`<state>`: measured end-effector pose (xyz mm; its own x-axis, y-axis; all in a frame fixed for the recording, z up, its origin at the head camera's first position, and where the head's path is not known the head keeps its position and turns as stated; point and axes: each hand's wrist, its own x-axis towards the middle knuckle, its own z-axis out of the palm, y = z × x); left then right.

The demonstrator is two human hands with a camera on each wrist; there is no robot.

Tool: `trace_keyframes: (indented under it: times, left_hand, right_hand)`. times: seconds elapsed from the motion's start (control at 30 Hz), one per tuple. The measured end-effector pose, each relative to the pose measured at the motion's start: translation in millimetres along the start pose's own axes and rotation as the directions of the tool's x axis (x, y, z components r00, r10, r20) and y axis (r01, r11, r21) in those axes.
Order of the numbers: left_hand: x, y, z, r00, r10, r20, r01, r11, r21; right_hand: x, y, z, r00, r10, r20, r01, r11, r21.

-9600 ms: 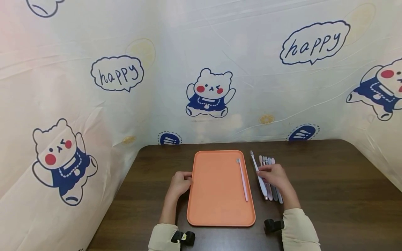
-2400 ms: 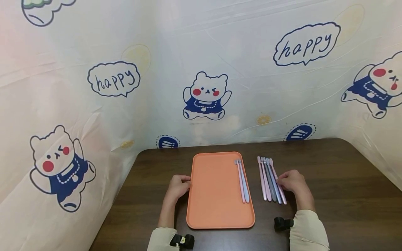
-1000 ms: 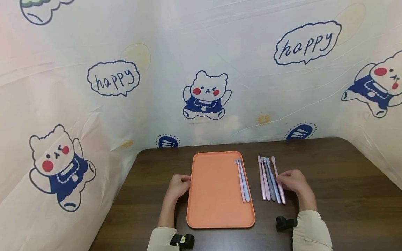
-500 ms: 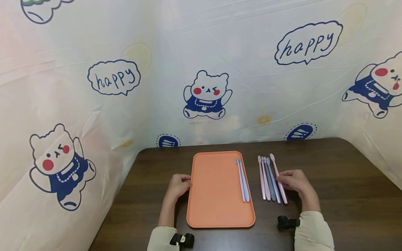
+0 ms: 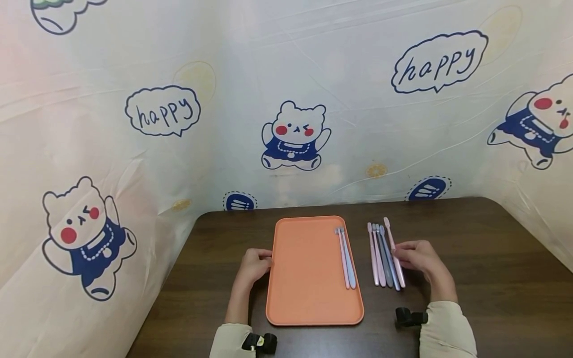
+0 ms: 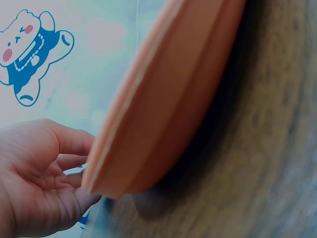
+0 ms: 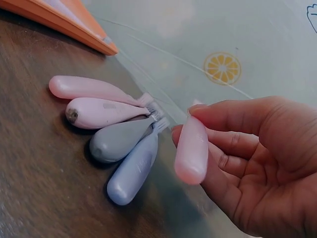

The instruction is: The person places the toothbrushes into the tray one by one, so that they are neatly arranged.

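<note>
My right hand (image 5: 418,256) pinches a pink toothbrush (image 7: 192,153) between thumb and fingers, just to the right of a row of several toothbrushes (image 5: 380,258). In the right wrist view its thick handle end faces the camera, apart from the pink, grey and blue handles (image 7: 131,173) on the table. My left hand (image 5: 255,265) holds the left rim of the orange tray (image 5: 309,298); in the left wrist view its fingers and thumb (image 6: 79,201) meet at the tray's edge. Two toothbrushes, one pink and one light blue (image 5: 349,266), lie side by side along the tray's right side.
The dark wooden table (image 5: 501,268) extends on both sides of the tray and the row. A pale curtain (image 5: 358,124) printed with bears hangs behind the table. A black wrist camera (image 5: 405,317) sits on the right sleeve, another on the left.
Since the oldest frame, the light blue toothbrush has gone from my right hand onto the tray. My right hand has since taken the row's rightmost pink toothbrush and raised it. The left hand stays put.
</note>
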<state>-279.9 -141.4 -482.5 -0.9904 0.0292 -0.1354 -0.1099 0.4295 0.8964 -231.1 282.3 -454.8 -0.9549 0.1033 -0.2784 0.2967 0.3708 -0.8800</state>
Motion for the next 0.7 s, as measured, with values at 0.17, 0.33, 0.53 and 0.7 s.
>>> trace_keyframes:
  times: [0.17, 0.33, 0.53, 0.7]
  left_hand:
    - [0.4, 0.1, 0.0, 1.0, -0.004, 0.0, 0.004, 1.0, -0.004]
    - [0.5, 0.1, 0.0, 1.0, -0.007, 0.001, 0.007, 1.0, -0.005]
    - [-1.3, 0.3, -0.7, 1.0, -0.007, 0.003, 0.007, 1.0, 0.008]
    - [-0.7, 1.5, -0.5, 1.0, -0.002, -0.001, 0.002, 1.0, 0.006]
  right_hand:
    - [0.9, 0.1, 1.9, 1.0, -0.013, 0.006, 0.013, 1.0, 0.028]
    - [2.6, 1.4, 3.5, 1.0, -0.024, 0.009, 0.024, 0.999, 0.036]
    - [3.1, 1.3, 6.8, 1.0, -0.024, 0.014, 0.023, 0.999, 0.027]
    - [4.7, -0.9, 8.9, 0.999, -0.022, 0.028, 0.021, 0.999, 0.042]
